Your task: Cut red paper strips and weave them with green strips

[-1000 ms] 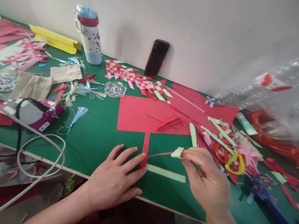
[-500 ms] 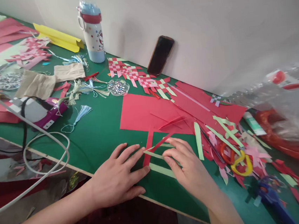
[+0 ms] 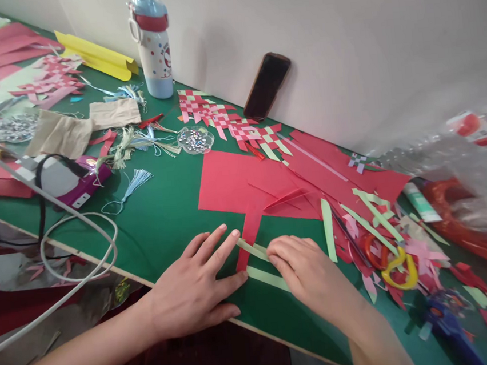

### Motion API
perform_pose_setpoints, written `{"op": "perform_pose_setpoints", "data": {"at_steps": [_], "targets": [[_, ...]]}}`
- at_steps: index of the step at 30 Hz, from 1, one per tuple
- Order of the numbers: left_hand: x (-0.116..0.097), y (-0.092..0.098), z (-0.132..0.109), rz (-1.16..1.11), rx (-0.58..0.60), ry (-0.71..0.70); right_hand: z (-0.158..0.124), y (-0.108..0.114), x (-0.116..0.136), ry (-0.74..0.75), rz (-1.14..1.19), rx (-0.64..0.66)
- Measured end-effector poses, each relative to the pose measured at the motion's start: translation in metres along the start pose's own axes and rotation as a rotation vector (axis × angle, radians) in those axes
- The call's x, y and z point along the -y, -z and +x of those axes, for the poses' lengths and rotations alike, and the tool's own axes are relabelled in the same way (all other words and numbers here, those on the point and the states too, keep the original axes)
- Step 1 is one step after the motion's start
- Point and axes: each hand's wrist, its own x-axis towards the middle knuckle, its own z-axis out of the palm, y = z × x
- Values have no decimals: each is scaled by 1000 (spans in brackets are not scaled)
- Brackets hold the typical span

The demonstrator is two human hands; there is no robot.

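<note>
My left hand lies flat with fingers spread on the green tabletop. One lower fingertip touches the corner where a red paper strip meets a pale green paper strip. Its upper fingertips are close to the left end of a second pale green strip, which lies across the red one. Closed fingers of my right hand grip this second strip on its right side; the rest of it is hidden under the hand. Behind both hands lies a red paper sheet, overlapped by the red strip's far end.
Scissors with yellow and red handles lie among paper scraps on the right, near a blue tool. A gem dish, a bottle and a phone stand behind. A white cable loops at left.
A red strip end that was raised near my right fingers no longer sticks up. My right fingers have closed in on the upper pale green strip. My left hand stays almost in place.
</note>
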Motion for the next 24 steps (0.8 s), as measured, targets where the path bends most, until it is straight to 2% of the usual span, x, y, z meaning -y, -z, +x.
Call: {"op": "perform_pose_setpoints", "data": {"at_steps": [5, 11, 15, 19, 24], "targets": [[0, 1, 0, 28, 3, -20, -6, 9, -1, -19, 20, 119], [1, 0, 2, 49, -17, -25, 5, 4, -1, 16, -79, 36], [1, -1, 1, 53, -18, -22, 6, 3, 3, 67, -48, 60], [2, -2, 0, 53, -6, -26, 2, 7, 4, 26, -71, 100], [3, -2, 0, 51, 1, -46, -6, 4, 0, -4, -80, 61]]}}
